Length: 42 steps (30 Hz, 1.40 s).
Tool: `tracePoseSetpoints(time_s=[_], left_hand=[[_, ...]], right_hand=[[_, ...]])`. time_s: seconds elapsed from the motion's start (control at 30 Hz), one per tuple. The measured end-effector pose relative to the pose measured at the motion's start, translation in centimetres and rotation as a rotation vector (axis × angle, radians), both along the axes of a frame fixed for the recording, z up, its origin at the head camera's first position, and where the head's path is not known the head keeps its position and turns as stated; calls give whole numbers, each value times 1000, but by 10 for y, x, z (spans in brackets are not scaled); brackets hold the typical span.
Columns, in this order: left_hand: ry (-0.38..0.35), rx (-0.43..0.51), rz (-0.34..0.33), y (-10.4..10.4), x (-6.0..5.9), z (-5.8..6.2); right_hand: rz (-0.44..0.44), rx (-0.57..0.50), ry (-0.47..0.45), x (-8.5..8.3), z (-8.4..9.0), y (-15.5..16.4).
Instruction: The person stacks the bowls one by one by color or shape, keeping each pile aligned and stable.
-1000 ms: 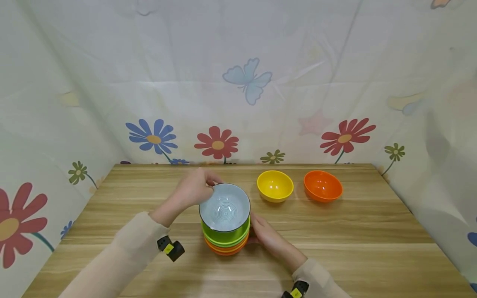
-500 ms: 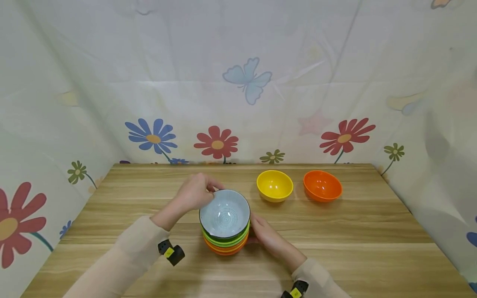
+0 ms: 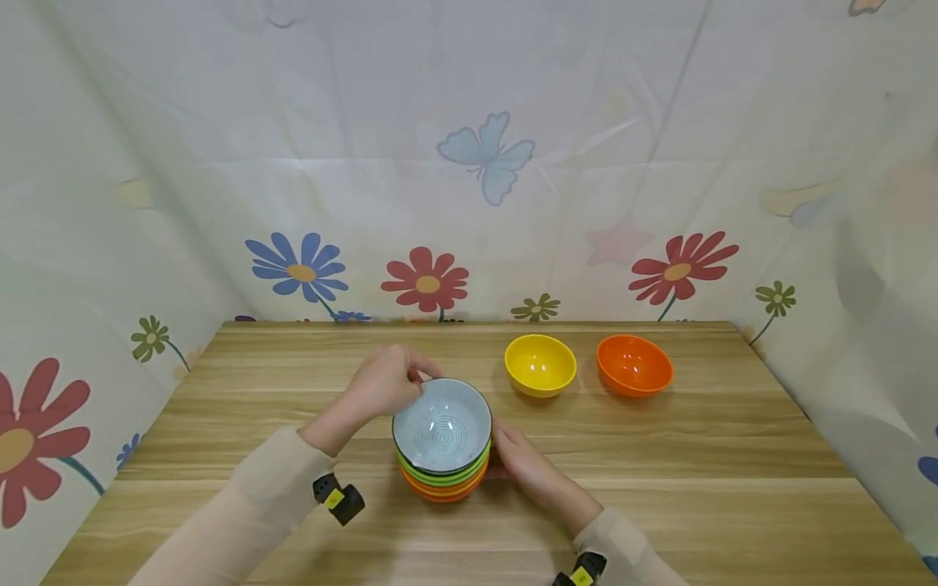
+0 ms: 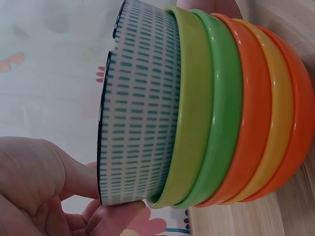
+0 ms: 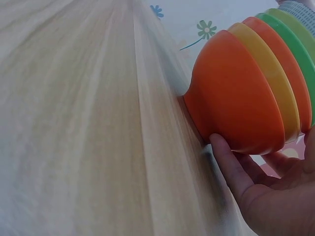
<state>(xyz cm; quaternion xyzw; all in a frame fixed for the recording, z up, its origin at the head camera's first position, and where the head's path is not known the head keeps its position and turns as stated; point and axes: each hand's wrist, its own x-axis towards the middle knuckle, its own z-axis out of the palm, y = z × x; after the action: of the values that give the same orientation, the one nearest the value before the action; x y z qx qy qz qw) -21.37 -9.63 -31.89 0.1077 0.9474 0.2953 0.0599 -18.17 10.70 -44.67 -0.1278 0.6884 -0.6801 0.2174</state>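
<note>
In the head view, the left hand [image 3: 383,384] is pinching the far-left rim of a blue patterned bowl [image 3: 442,423], which is sitting on top of the bowl stack [image 3: 443,478] near the middle of the wooden table [image 3: 696,496]; the bowl is hiding the fingertips inside its rim. The right hand [image 3: 529,468] is lying against the stack's right side with fingers fairly straight, their tips hidden behind the stack. A yellow bowl [image 3: 541,365] and an orange bowl [image 3: 634,365] are standing behind and right of the stack, well apart from it. The left wrist view is showing what the head view cannot: the bowl's dashed outer wall [image 4: 140,108] nested in green, orange and yellow bowls, with fingers [image 4: 115,212] curling under its rim. The right wrist view is showing straight fingers [image 5: 231,164] touching the bottom orange bowl [image 5: 236,93] where it meets the table; the thumb is cut off.
</note>
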Motion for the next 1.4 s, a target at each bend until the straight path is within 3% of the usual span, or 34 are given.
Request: tracePoseSetpoints(time_s=[0.5, 1.4], left_hand=[[5, -51, 5, -1, -2, -8], [-21, 3, -4, -4, -3, -10]], right_hand=[[-12, -18, -17, 0, -3, -1], [2, -15, -17, -1, -2, -1]])
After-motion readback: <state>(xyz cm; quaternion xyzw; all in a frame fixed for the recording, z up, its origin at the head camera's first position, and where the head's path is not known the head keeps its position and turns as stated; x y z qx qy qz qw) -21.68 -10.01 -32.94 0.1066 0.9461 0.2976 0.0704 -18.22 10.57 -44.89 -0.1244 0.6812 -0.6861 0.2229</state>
